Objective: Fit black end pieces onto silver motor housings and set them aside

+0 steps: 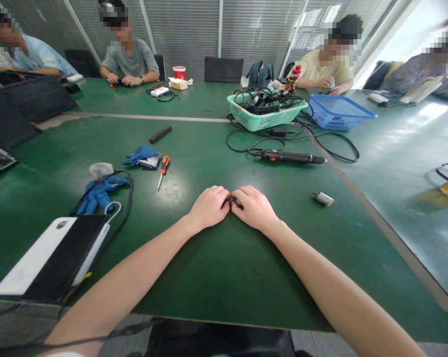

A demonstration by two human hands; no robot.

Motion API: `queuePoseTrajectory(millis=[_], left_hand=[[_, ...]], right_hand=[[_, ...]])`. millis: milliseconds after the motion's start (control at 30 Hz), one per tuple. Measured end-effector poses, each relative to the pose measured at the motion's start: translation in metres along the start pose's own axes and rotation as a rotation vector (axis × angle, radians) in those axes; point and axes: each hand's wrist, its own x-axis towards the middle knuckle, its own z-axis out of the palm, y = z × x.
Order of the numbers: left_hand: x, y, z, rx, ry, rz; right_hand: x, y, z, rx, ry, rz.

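Observation:
My left hand and my right hand meet over the green table, knuckles up and fingers curled in. Between the thumbs and fingers both grip a small dark part. Most of it is covered by my fingers, so its kind cannot be made out. To the right of my right hand lies a short silver cylinder, like a small motor. Left of my left hand rests a screwdriver with an orange and black handle.
An electric screwdriver lies on its cable in front. Behind it stand a green basket of cables and tools and a blue basket. At left are blue gloves, a tablet-like device and a dark bar. Several people sit around the table.

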Motion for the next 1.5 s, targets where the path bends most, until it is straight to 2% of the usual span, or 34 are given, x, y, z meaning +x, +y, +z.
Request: queuePoseTrajectory(millis=[1500], left_hand=[[0.0002,-0.0009,0.0025,0.008,0.004,0.001]], right_hand=[[-0.0002,0.0009,-0.0001,-0.035,0.007,0.018]])
